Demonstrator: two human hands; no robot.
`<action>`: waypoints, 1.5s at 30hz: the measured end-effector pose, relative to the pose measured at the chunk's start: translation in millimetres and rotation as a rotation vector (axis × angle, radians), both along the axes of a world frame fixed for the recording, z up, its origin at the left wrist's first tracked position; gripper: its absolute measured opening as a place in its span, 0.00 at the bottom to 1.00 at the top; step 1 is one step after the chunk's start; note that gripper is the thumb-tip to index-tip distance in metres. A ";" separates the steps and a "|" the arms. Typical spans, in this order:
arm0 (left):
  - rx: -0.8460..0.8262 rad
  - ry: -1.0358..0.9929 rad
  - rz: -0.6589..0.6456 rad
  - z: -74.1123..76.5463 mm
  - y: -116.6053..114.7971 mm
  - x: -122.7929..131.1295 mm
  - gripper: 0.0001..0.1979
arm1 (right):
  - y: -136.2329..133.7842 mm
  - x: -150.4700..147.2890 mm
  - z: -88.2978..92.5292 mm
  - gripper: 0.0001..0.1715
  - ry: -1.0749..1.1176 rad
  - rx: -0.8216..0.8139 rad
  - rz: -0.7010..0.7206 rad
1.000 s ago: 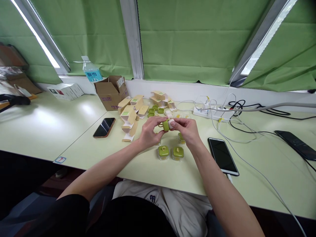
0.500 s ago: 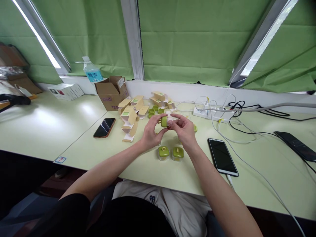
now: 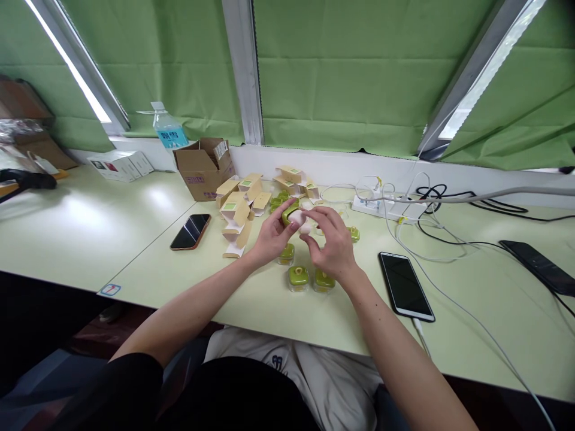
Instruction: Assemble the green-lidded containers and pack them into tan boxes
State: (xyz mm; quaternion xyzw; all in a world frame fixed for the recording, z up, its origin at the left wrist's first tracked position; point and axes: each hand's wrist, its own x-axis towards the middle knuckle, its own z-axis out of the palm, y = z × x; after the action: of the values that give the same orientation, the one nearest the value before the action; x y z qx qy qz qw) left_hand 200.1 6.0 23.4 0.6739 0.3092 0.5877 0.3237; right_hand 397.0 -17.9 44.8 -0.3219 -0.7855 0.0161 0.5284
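Observation:
In the middle of the table, my left hand [image 3: 272, 237] pinches a small green lid [image 3: 288, 214], tilted so that a white piece [image 3: 296, 217] on its inner side shows. My right hand [image 3: 333, 242] is close by on the right, its thumb and fingers spread apart. Its index fingertip is at the edge of the white piece; whether it touches cannot be made out. Below the hands stand small clear square jars with green lids: one [image 3: 286, 254] beneath my left hand, one [image 3: 298, 278] nearer me, and another [image 3: 323, 280] partly behind my right wrist.
Opened small cartons [image 3: 236, 218] lie left of the hands, near loose green lids [image 3: 281, 197]. Behind them stands a cardboard box [image 3: 204, 170]. One phone [image 3: 190, 232] is at left, a charging phone [image 3: 405, 285] at right. Cables run from a power strip [image 3: 389, 206].
The green lid has moved slightly left and tipped, showing the white piece. My right thumb and fingers have spread apart. A jar beneath my left hand has come into clearer view.

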 end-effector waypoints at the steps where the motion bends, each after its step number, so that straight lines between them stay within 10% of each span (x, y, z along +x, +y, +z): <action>1: -0.031 -0.003 -0.026 2.3 -1.5 -0.3 0.39 | 1.1 0.5 -0.7 0.22 -0.048 0.072 -0.015; 16: -0.314 -0.211 -0.441 20.4 -9.6 -5.2 0.30 | 7.1 -0.4 -3.9 0.19 -0.093 0.247 -0.038; 45: -0.087 0.014 -0.315 8.2 5.6 -12.9 0.31 | 13.8 1.5 -7.7 0.23 -0.102 0.207 -0.054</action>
State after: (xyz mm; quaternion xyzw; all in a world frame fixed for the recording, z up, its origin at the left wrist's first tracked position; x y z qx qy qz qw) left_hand 187.2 11.6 31.6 0.7033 0.2273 0.5111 0.4387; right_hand 398.4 -4.1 37.2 -0.2870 -0.7998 -0.0955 0.5185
